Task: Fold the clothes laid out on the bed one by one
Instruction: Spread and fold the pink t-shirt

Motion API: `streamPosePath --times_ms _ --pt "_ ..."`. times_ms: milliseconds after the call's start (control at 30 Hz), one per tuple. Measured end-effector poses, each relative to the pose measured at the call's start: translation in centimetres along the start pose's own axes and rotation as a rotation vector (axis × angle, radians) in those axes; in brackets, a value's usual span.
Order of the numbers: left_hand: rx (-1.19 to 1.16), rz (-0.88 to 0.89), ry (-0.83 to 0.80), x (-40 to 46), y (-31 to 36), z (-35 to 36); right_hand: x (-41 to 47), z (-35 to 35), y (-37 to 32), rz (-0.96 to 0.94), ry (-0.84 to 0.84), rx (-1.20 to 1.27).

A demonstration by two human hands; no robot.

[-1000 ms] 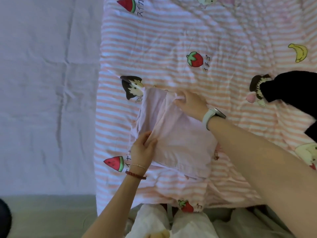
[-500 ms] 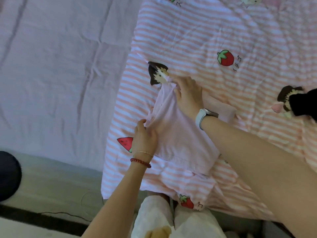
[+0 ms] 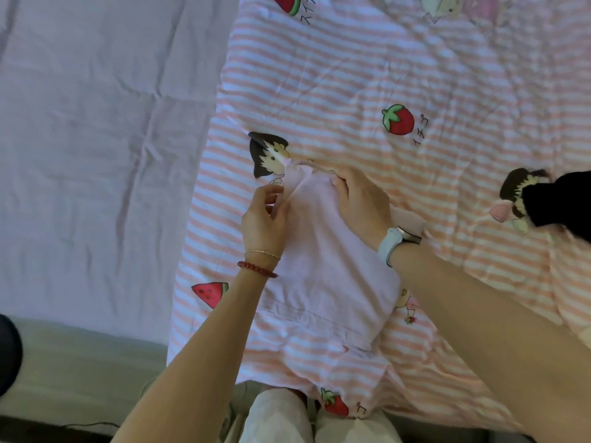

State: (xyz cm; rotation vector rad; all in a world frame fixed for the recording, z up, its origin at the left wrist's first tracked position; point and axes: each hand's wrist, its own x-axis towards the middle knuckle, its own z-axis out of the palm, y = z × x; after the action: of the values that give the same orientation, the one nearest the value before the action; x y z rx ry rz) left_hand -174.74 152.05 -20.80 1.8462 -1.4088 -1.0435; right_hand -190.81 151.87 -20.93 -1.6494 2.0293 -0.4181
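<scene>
Pinching the pink garment point(image 3: 323, 270): left hand point(image 3: 263, 219), right hand point(image 3: 361, 203) fingers; blanket point(image 3: 351, 75) reads "イチゴ".

Red bead bracelet point(image 3: 257, 269), thin gold bangle point(image 3: 262, 252), pale blue watch point(image 3: 390, 244), bare forearms.

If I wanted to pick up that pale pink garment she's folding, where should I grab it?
Probably at the far narrow end of the pale pink garment, where the left hand and right hand already grip it. Come from above, one hand per corner; the near end lies flat and wide.
</scene>
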Motion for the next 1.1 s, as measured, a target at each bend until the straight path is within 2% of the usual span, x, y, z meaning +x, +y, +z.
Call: streamPosePath --times_ms 100,200,267,333,400,433,500,567,633,700,867,967,1033,1100 --pt "-0.028 -0.027 0.006 0.8 0.3 0.6 -0.2 -0.2 0.5 -0.036 0.086 -0.043" --pt "0.205 -0.06 0.009 1.1 0.6 1.4 0.8 0.2 0.4 -0.017 0.017 -0.147" --pt "0.478 0.152 0.075 0.4 0.6 1.6 0.6 0.1 0.2 -0.004 0.047 -0.165" --pt "0.66 0.491 0.069 -0.7 0.2 1.9 -1.4 -0.5 0.1 -0.043 0.174 -0.108" --pt "0.773 0.764 -0.073 -1.8 -0.7 2.5 -4.1 -0.3 0.7 -0.124 0.307 -0.126" --pt "0.829 0.834 -0.157 -2.1 -1.1 2.9 -5.4 0.0 1.2 -0.158 0.313 -0.171" --pt "0.941 0.815 -0.298 -1.5 -1.7 3.7 -7.0 1.1 2.6 -0.155 0.201 -0.334" --pt "1.005 0.66 -0.393 -0.2 -2.7 4.3 -7.2 2.1 4.3 -0.067 0.034 -0.446" --pt "1.064 0.545 -0.406 1.2 -4.6 4.6 -6.2 3.2 6.6 -0.004 -0.078 -0.473" --pt "1.129 0.53 -0.364 1.9 -6.2 4.8 -5.0 3.6 9.2 0.045 -0.133 -0.515" --pt "1.126 0.486 -0.428 2.4 -6.5 5.0 -2.7 1.2 13.4 0.139 -0.171 -0.585" --pt "0.956 0.431 -0.439 1.6 -5.3 3.6 -4.6 -0.2 12.8 0.195 -0.03 -0.425" --pt "0.906 0.413 -0.358 0.0 -4.9 2.5 -7.6 -0.1 10.8 0.138 0.058 -0.323" --pt "0.983 0.497 -0.373 -2.5 -5.3 1.9 -11.6 1.6 8.0 -0.005 0.051 -0.288"
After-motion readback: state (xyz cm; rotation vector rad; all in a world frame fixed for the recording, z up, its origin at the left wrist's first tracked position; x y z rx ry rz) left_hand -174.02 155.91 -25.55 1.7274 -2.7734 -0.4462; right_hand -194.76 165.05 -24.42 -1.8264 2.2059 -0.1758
